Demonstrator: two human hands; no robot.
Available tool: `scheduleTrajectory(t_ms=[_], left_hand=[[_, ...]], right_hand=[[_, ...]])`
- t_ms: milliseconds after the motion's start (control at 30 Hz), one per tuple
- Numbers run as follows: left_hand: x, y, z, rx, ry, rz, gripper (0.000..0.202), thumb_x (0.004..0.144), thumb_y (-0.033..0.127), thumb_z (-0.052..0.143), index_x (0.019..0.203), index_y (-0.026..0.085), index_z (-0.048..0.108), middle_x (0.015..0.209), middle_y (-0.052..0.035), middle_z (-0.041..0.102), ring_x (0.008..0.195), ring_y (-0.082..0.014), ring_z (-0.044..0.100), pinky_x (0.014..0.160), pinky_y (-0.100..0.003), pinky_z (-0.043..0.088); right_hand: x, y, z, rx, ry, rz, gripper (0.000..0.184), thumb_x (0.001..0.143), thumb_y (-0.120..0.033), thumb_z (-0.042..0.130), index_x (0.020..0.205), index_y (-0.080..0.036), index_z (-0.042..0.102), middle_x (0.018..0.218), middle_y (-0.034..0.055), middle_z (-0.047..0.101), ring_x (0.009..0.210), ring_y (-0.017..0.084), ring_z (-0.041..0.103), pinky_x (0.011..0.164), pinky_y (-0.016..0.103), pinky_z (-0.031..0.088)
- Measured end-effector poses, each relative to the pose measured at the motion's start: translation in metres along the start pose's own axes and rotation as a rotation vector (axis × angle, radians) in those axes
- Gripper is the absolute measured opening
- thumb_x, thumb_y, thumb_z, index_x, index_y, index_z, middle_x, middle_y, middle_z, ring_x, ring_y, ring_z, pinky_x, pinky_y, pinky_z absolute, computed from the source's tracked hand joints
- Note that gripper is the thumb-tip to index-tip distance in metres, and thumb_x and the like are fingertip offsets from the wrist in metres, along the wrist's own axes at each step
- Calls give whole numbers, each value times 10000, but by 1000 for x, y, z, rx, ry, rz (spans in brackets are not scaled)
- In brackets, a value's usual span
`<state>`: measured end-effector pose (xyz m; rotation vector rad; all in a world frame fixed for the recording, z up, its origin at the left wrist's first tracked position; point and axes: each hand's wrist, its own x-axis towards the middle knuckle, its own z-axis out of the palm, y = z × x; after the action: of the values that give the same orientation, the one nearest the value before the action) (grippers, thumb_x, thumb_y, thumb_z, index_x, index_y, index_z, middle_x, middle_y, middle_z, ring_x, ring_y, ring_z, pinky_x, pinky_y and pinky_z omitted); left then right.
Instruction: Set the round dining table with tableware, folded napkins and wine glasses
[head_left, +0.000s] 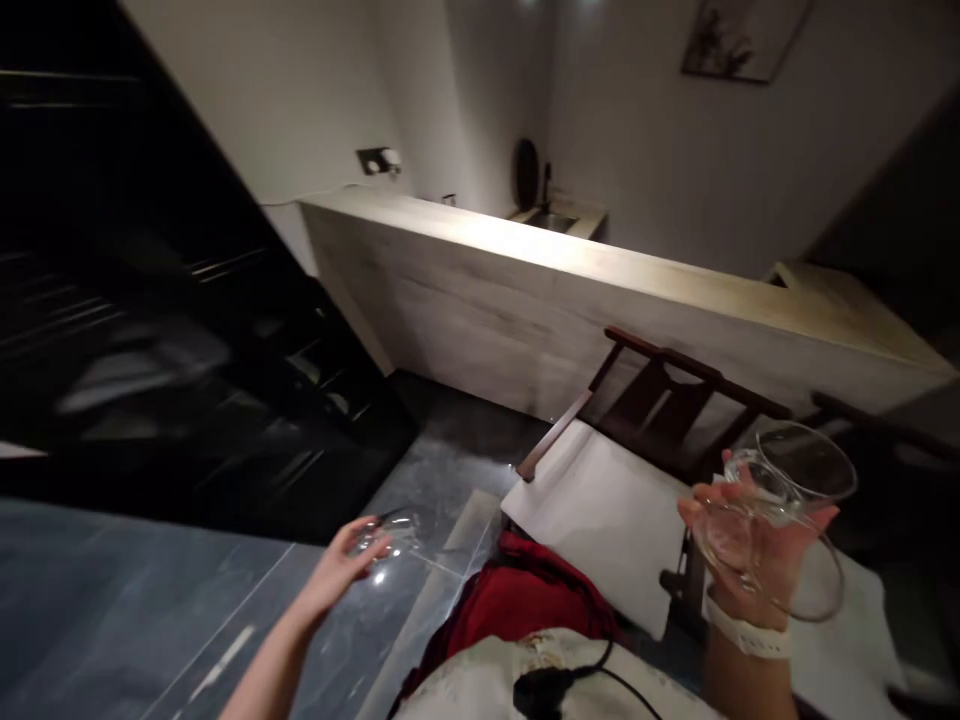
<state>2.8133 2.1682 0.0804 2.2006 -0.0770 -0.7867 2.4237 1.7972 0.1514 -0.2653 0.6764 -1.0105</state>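
My left hand (349, 560) reaches out over the tiled floor at lower centre, its fingers closed on a small clear glass (403, 530) whose exact shape is blurred. On the right, my right hand (757, 535) is wrapped around clear drinking glasses (814, 468) held together. One rim points up and to the right, while another round rim hangs lower by the wrist. See-through overlap makes their full number hard to tell. A pale band circles the right wrist.
A dark wooden chair (660, 400) with a white seat (600, 510) stands ahead, before a pale counter (517, 240). Dark shelving (225, 330) rises at left. Beyond the counter is a sink (551, 221). A black cable device (541, 692) hangs at my front.
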Motion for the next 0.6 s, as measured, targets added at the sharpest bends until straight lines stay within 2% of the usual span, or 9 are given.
scheduleTrajectory(t_ms=[100,200,333,433,500,600], left_hand=[[-7,1,76,-148,-389,-87,823,519,738,862,1150,267,623,1255,-126,708,1010,-340,744,741,-353,542],[-43,4,163,-144,-740,-159,717,591,764,817,1108,284,689,1115,-101,755,909,-311,749,720,-370,542],[-124,8,282,-92,-1165,-139,645,676,770,766,1009,219,728,939,-93,759,846,-264,721,761,-361,547],[-193,-7,365,3,-1448,-222,611,722,732,763,1028,204,736,964,-91,760,889,-259,715,850,-366,541],[-238,-27,418,121,-1568,-339,643,674,740,795,1027,205,738,961,-98,767,852,-264,719,843,-380,547],[-301,-57,496,275,-1682,-516,700,611,774,810,1021,212,731,988,-114,777,915,-312,743,907,-433,555]], right_hand=[[-69,-21,-56,29,227,-25,733,551,-905,742,978,-310,762,732,-2,732,704,224,690,658,438,612],[-135,-40,-103,87,355,-25,687,584,-883,744,961,-310,756,774,-5,724,734,207,685,655,403,614],[-217,-69,-174,161,483,-173,612,683,-870,689,982,-341,766,824,8,735,776,223,701,662,400,609],[-279,-90,-234,289,553,-235,616,633,-786,814,1021,-310,764,841,-5,758,799,222,721,744,415,617],[-316,-104,-273,459,556,-270,613,638,-688,881,1081,-285,747,878,-13,773,839,214,732,828,425,603],[-361,-134,-328,693,534,-405,501,764,-645,819,1090,-277,724,889,-14,779,863,214,734,861,438,575]])
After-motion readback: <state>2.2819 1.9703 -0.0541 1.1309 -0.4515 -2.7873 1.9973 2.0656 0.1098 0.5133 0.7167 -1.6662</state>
